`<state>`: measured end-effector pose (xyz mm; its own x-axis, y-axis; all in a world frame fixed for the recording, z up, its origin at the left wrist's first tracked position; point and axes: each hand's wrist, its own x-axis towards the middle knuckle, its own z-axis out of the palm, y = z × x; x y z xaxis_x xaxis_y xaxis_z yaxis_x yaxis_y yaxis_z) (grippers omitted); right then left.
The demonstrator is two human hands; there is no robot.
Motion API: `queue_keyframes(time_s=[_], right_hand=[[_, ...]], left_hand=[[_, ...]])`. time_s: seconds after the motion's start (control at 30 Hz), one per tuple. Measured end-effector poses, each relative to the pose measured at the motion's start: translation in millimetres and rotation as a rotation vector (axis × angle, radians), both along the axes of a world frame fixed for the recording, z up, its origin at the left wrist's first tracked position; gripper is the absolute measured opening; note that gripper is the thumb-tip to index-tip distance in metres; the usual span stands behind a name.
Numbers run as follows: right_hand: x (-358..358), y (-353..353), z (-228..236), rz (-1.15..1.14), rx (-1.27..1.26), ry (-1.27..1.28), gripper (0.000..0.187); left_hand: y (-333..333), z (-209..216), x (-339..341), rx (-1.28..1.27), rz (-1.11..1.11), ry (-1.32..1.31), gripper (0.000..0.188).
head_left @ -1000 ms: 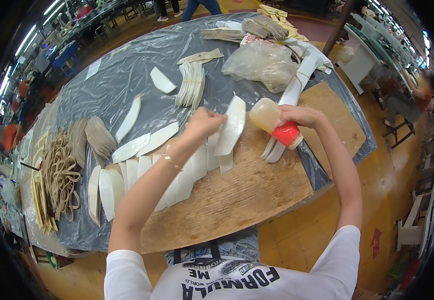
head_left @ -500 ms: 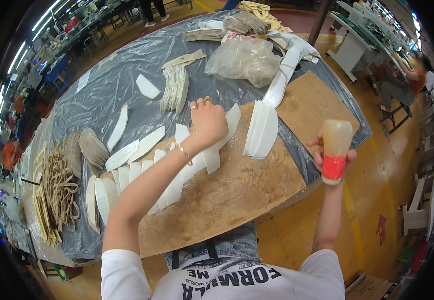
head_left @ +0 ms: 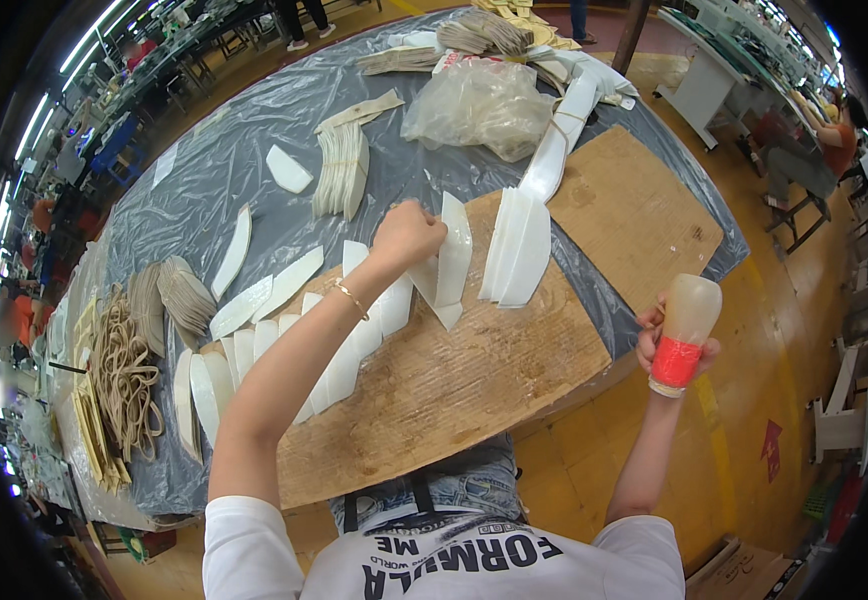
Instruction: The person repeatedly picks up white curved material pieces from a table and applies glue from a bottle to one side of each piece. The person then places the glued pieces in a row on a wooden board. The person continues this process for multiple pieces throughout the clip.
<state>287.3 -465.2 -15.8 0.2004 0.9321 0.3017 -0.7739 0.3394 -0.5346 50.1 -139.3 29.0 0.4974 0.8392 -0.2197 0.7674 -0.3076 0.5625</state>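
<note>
My left hand is closed, fingers curled, over the far ends of overlapping white curved panels; its fingertips are hidden. Just right of its knuckles stands a glossy white panel, overlapping another white panel partly under the hand. A fanned row of similar white panels runs leftward beneath my left forearm. My right hand grips a translucent bottle wrapped with a red band, held off the table's right edge, with its narrow end toward me. Farther right on the board is a stack of white panels.
The panels lie on a brown board over a plastic-covered table. A second brown board lies at right. Beige straps, a bundled stack and a clear plastic bag surround them. A seated person is at far right.
My right hand and the bottle have moved nearer to me and slightly right. My left hand has shifted slightly left, and the glossy panel beside it now stands more upright in view.
</note>
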Motion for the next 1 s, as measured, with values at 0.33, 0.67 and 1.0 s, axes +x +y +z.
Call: queue_keyframes(time_s=[0.33, 0.67, 1.0], right_hand=[[-45.4, 31.5, 33.7, 0.124, -0.097, -0.010, 0.086], [-21.3, -11.0, 23.9, -0.040, 0.067, -0.051, 0.093], [-4.2, -70.4, -0.6, -0.186, 0.183, 0.015, 0.092]], left_hand=[[-36.6, 5.0, -2.6, 0.793, -0.234, 0.049, 0.055], [-74.7, 8.9, 59.6, 0.255, -0.346, -0.122, 0.085], [-93.9, 17.1, 97.7, -0.099, -0.411, -0.635, 0.063]])
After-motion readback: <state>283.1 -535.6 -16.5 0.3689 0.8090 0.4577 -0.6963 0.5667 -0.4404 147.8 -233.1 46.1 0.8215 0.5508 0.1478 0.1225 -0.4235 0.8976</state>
